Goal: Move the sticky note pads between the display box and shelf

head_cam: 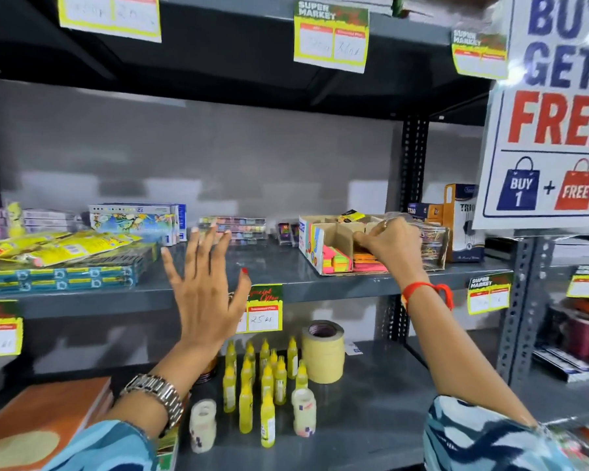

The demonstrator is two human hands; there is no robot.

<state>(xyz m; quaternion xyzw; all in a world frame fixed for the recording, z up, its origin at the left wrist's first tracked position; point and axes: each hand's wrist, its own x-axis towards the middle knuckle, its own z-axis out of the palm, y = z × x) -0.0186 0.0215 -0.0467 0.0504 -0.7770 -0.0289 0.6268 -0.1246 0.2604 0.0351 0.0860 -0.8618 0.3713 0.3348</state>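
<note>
My right fingers pinch inside the display box on the shelf, sticky note pads just below them; my left fingers spread wide, empty

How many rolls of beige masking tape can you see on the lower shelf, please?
2: the rolls of beige masking tape sit stacked one on the other, right of the yellow glue bottles. Others may be hidden.

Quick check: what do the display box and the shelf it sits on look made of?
Display box: looks like cardboard, with matte brown inner dividers and a printed outer face. Shelf: apparently painted metal, given its smooth grey, slightly glossy surface and perforated upright posts.
</note>
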